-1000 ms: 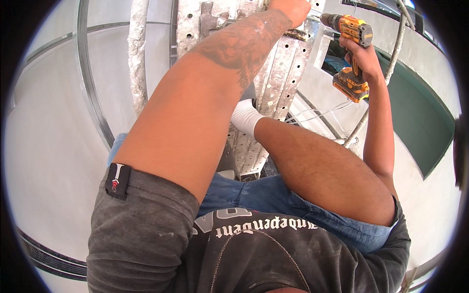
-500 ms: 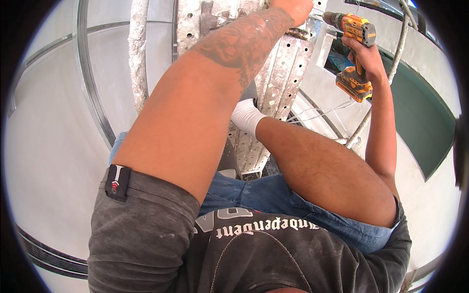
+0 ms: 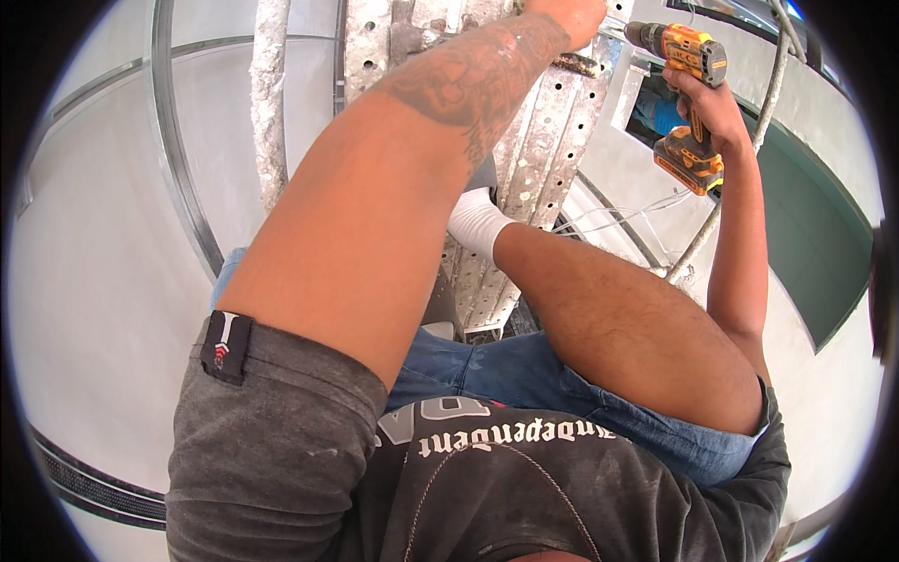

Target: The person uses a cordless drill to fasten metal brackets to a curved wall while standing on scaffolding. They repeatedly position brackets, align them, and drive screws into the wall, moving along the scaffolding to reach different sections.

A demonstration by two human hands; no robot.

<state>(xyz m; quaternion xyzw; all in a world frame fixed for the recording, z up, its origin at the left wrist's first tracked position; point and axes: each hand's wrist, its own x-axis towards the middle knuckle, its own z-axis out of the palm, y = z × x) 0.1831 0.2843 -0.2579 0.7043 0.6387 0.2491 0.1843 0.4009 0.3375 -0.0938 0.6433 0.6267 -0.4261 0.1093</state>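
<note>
Over spattered metal plank [image 3: 552,126], left hand [image 3: 573,19], hold unclear, right hand [image 3: 714,110] gripping drill [image 3: 691,54], pale walls [image 3: 103,262].

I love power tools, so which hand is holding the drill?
The right hand, wrapped around the yellow-and-black drill. The left hand, at the picture's top edge, isn't around the drill.
</note>
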